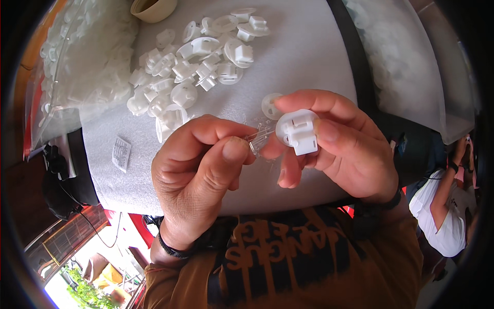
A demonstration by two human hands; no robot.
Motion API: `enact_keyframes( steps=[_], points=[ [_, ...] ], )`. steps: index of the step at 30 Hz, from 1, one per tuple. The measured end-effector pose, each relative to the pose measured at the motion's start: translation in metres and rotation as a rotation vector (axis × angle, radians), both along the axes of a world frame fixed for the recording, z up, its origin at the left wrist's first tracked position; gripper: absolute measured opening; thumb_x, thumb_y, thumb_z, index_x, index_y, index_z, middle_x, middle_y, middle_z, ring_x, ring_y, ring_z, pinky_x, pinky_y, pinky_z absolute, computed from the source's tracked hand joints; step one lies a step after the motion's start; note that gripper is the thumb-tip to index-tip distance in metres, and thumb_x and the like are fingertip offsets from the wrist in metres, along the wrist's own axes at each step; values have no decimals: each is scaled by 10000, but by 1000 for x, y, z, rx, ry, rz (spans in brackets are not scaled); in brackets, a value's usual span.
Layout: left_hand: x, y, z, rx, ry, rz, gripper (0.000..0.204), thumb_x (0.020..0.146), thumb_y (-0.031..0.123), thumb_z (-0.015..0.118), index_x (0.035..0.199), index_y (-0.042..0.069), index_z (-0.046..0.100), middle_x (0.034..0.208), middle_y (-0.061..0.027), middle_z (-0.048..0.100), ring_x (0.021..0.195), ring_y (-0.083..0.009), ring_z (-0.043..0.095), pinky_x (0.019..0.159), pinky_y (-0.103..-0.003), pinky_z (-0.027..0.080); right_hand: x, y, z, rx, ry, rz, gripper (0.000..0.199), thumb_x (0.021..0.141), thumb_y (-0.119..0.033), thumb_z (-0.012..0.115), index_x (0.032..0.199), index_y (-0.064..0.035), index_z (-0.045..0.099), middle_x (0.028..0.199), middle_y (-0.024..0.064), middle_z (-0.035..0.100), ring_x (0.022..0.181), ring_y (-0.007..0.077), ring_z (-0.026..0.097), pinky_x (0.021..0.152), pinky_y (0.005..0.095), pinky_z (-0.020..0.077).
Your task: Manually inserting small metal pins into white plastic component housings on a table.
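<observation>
Between the thumb and fingers of my left hand (191,175) is a small bunch of thin metal pins (256,145). They point toward a white plastic fitting (297,133), a round disc with a square block on it. My right hand (355,149) pinches this fitting at its edge, tilted so the block faces up. One thin pin reaches to the fitting's left edge; whether it enters the plastic I cannot tell. Just behind my right index fingertip shows another white disc (270,106), partly covered by the finger.
A loose pile of white plastic fittings (185,69) lies on the pale foam-covered table (309,46). Clear bags of similar parts stand at the left (92,67) and right (401,62). A beige bowl (153,9) sits at the back; a printed paper slip (121,153) lies left. Another person (445,211) is at the right.
</observation>
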State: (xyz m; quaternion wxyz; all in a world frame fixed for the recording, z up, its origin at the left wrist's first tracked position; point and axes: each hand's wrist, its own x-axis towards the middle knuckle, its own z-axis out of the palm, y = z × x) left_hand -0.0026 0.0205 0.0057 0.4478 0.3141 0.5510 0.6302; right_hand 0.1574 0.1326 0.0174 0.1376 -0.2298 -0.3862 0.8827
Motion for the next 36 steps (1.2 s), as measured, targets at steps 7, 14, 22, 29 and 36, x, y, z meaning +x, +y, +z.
enact_keyframes(
  steps=[7, 14, 22, 29, 36],
  points=[
    [4, 3, -1, 138, 185, -67, 240, 881, 223, 562, 881, -16, 576, 722, -69, 562, 493, -55, 428, 450, -183, 337, 0, -1, -4, -6, 31, -18, 416, 929, -227, 434, 1268, 11, 394, 992, 179, 601, 756, 234, 612, 714, 371, 519],
    [1, 2, -4, 145, 315, -108, 227, 886, 213, 555, 886, -13, 583, 720, -79, 587, 510, -53, 438, 463, -180, 349, 0, -1, -4, -14, 33, -31, 422, 926, -240, 449, 1257, 18, 406, 942, 152, 596, 748, 225, 606, 694, 358, 520],
    [0, 1, -2, 155, 345, -118, 208, 878, 190, 566, 899, -16, 591, 736, -69, 566, 525, -54, 452, 474, -179, 354, 1, -1, -6, 24, 22, -23, 430, 921, -258, 468, 1249, 16, 416, 900, 128, 600, 734, 219, 600, 685, 349, 514],
    [-1, 1, 0, 127, 445, -107, 180, 872, 155, 559, 888, -22, 586, 733, -71, 557, 529, -53, 456, 481, -177, 358, 2, 2, -9, 86, 15, 4, 444, 907, -284, 497, 1235, 8, 431, 924, 141, 608, 730, 207, 599, 678, 330, 502],
    [1, -1, 6, 58, 343, -50, 110, 754, 3, 661, 857, -13, 624, 766, -80, 628, 657, -157, 568, 578, -254, 423, 7, 9, -9, 223, 14, 104, 404, 892, -251, 519, 1238, -61, 432, 1092, 218, 573, 749, 195, 608, 657, 301, 481]
  ],
)
